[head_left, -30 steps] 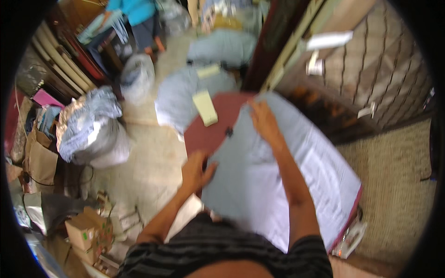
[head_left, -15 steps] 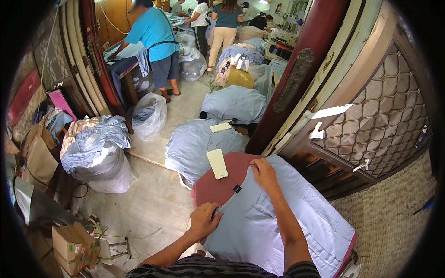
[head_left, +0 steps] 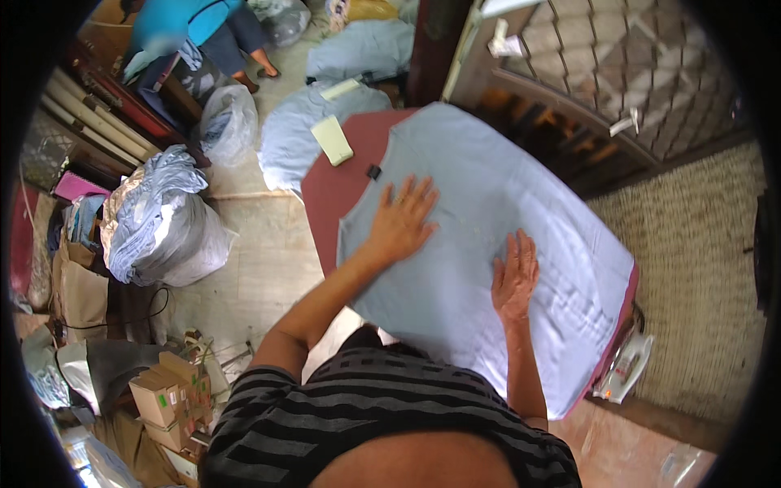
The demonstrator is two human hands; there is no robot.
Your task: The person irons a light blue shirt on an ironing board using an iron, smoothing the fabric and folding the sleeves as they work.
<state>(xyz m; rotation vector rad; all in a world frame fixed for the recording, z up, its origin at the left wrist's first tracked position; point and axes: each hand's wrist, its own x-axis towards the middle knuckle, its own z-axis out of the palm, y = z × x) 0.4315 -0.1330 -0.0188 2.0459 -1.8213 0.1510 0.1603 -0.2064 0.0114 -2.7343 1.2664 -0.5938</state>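
Observation:
A light blue garment lies spread over a dark red ironing board, its curved neckline toward the left end. On that neckline sits a small black label. My left hand rests flat on the cloth just right of the label, fingers spread. Farther right, my right hand is over the middle of the garment, fingers stretched out, holding nothing. A pale yellow card lies on the bare red end of the board. At the board's near right corner stands a white iron.
Bundles of blue cloth lie beyond the board. A heaped bag of garments and cardboard boxes stand on the left. A lattice door borders the far right. A person in a blue shirt stands at the far left.
Both hands have left the neckline edge. The left moved up and right onto the cloth; the right came back toward me. The view has tilted down, and the garment lies flatter.

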